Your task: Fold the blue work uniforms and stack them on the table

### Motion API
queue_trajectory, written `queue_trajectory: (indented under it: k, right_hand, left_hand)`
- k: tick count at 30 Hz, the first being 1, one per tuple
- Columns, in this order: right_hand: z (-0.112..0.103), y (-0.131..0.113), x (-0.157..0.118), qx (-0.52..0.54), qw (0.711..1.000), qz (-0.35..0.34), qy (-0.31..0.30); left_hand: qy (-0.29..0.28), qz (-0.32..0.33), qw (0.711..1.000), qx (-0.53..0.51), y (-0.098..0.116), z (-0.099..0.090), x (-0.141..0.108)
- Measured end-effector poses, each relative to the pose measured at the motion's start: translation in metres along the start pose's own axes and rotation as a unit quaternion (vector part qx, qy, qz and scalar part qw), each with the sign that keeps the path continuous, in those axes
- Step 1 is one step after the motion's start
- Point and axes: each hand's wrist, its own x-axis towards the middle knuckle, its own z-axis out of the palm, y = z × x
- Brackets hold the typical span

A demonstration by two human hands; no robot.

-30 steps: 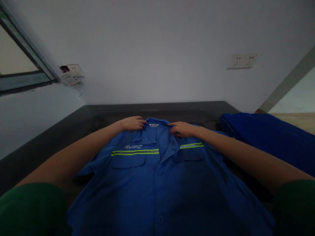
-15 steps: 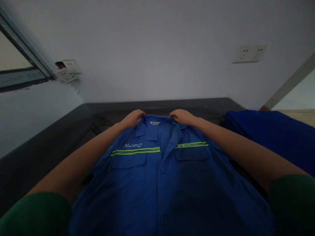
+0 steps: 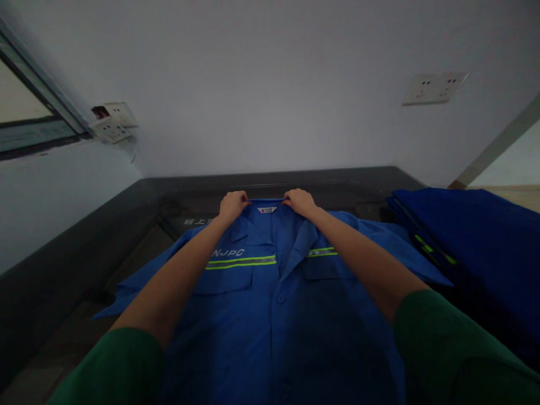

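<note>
A blue work shirt (image 3: 261, 326) with yellow-green and grey stripes and the letters NJPC lies front up, its short sleeves spread to both sides. My left hand (image 3: 234, 205) pinches the left part of its collar. The right part of the collar is between the closed fingers of my right hand (image 3: 298, 201). Between the hands the collar edge runs straight above a small white label (image 3: 267, 210). Both forearms cross over the shirt and hide parts of the stripes and shoulders.
Folded dark blue clothing (image 3: 476, 225) is stacked at the right. Under the shirt is a dark surface (image 3: 126, 225) with a raised rim along the wall. Wall sockets (image 3: 434, 89) are at upper right, others (image 3: 113, 129) at upper left.
The shirt's sleeves have spread outward and now lie flatter on both sides. My hands have shifted slightly left, the collar is pulled straighter, and my forearms have come closer together.
</note>
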Motion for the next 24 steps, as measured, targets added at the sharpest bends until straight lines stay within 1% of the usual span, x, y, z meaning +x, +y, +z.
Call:
queue_trajectory:
  k: [4, 8, 11, 14, 16, 19, 24]
  right_hand:
    - [-0.008, 0.01, 0.005, 0.012, 1.0, 0.004, 0.006]
    - [-0.01, 0.013, 0.008, 0.026, 0.999, 0.021, -0.005]
    - [-0.01, 0.014, 0.006, 0.05, 0.998, 0.004, -0.027]
    - [-0.008, 0.012, 0.003, 0.051, 0.998, -0.013, -0.04]
    - [-0.006, 0.011, 0.001, 0.042, 0.998, -0.009, -0.04]
    - [-0.002, 0.01, 0.0, 0.036, 0.999, 0.007, -0.039]
    - [0.001, 0.013, 0.001, 0.027, 0.999, 0.011, -0.046]
  left_hand:
    - [-0.006, -0.004, 0.999, -0.044, -0.003, 0.0, 0.007]
    - [-0.046, 0.006, 0.997, -0.058, -0.004, 0.003, 0.012]
    - [-0.068, 0.004, 0.997, -0.022, -0.007, 0.001, 0.009]
    - [-0.057, -0.013, 0.997, 0.042, -0.009, -0.003, 0.002]
    - [-0.046, -0.023, 0.997, 0.066, -0.01, -0.006, -0.001]
    - [-0.038, -0.022, 0.996, 0.075, -0.011, -0.01, -0.001]
    - [-0.052, 0.002, 0.995, 0.087, -0.01, -0.016, 0.001]
